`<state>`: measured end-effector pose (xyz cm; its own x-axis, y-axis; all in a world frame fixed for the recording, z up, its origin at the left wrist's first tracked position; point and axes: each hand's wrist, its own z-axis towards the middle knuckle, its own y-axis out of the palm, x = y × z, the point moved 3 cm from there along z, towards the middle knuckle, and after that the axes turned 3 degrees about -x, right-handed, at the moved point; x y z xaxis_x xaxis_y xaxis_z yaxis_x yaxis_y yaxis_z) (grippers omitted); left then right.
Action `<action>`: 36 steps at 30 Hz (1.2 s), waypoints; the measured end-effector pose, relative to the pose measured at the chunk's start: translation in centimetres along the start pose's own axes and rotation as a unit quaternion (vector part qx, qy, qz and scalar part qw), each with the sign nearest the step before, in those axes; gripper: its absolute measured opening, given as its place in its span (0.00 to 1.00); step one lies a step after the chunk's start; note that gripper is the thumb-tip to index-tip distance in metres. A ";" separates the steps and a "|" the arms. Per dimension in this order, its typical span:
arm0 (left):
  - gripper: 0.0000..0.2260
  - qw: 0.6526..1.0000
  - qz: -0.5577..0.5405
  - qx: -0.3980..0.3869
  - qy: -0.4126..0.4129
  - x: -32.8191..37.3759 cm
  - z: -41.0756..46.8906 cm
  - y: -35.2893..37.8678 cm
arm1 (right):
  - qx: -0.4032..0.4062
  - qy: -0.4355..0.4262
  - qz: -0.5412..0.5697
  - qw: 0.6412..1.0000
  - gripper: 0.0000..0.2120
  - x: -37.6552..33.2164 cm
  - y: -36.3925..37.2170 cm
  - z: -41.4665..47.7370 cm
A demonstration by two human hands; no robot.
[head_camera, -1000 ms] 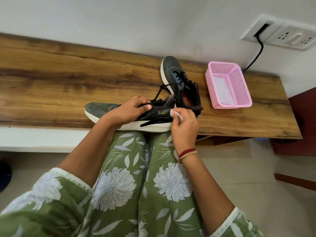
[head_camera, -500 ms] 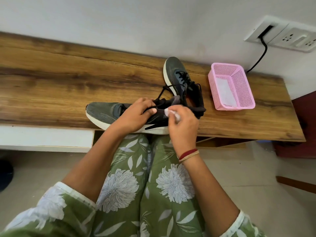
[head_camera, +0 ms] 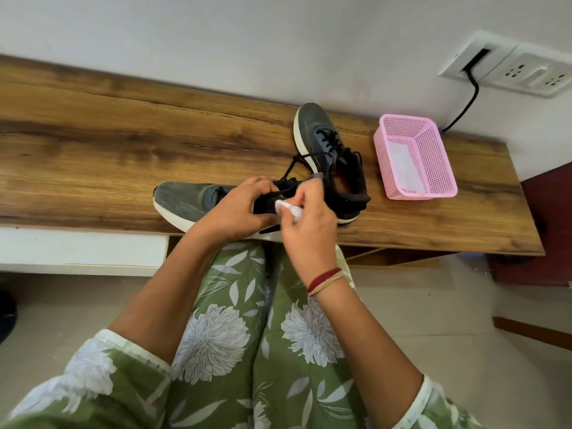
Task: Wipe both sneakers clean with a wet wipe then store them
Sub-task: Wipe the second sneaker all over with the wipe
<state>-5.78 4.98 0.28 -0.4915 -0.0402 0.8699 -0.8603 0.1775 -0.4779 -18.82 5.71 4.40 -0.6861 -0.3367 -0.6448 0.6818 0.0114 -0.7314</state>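
Note:
Two grey sneakers with white soles and black laces lie on the wooden shelf (head_camera: 93,156). The near sneaker (head_camera: 185,201) lies sideways along the front edge, toe to the left. My left hand (head_camera: 238,209) grips its middle over the laces. My right hand (head_camera: 306,218) pinches a crumpled white wet wipe (head_camera: 289,209) against the sneaker's black side near the collar. The far sneaker (head_camera: 325,140) points its toe toward the wall, its heel just behind my right hand.
A pink mesh basket (head_camera: 433,178) with a white sheet inside stands to the right of the sneakers. A wall socket panel (head_camera: 513,69) with a black cable sits above it. My green floral-clad knees are below the shelf's front edge, over a tiled floor.
My right hand has slid the wipe leftward and up along the near sneaker's side. My left hand shifted its grip slightly toward the laces. The sneakers stay in place.

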 end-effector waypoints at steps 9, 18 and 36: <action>0.11 1.000 0.006 0.024 -0.006 0.4 -0.1 0.1 | -0.002 0.007 0.007 1.000 0.17 -0.2 0.2 0.2; 0.13 0.999 0.021 0.032 -0.006 0.6 -0.4 0.2 | -0.032 -0.003 0.004 0.999 0.16 -0.6 0.1 0.5; 0.15 1.000 -0.007 -0.021 -0.022 -0.1 0.2 -0.2 | 0.065 0.097 -0.015 0.993 0.09 4.3 -2.3 0.5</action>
<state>-5.61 4.77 0.27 -0.4855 -0.0859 0.8700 -0.8614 0.2168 -0.4593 -23.21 3.71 3.37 -0.7344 -0.1478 -0.6624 0.6782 -0.1228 -0.7246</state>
